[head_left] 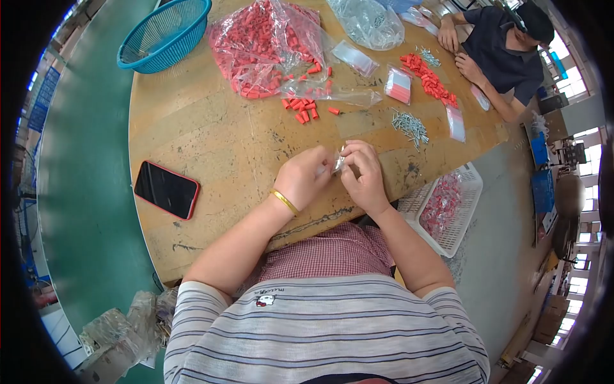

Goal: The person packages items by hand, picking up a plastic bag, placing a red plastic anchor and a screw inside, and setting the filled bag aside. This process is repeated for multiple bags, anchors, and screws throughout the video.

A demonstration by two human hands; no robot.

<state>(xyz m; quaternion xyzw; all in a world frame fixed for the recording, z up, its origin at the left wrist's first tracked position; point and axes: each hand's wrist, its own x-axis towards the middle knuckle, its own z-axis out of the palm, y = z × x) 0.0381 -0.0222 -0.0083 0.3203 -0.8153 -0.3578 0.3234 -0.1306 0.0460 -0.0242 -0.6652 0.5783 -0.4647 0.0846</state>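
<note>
My left hand [303,174], with a gold band at the wrist, is closed near the table's front edge. Facing it, my right hand [363,174] pinches with thumb and fingers. Between the two is a small transparent plastic bag [339,160], partly covered by my fingers; its contents cannot be made out. Beyond my hands lie several loose red plastic plugs [304,110]. A pile of silver screws [410,128] is to the right, past my right hand.
A large bag of red plugs [265,48] and a blue basket [165,37] stand at the back. Small bag stacks [398,85] lie right of them. A phone [166,189] is at left. A white crate [465,211] holds filled packets below the edge. A co-worker [505,51] sits across.
</note>
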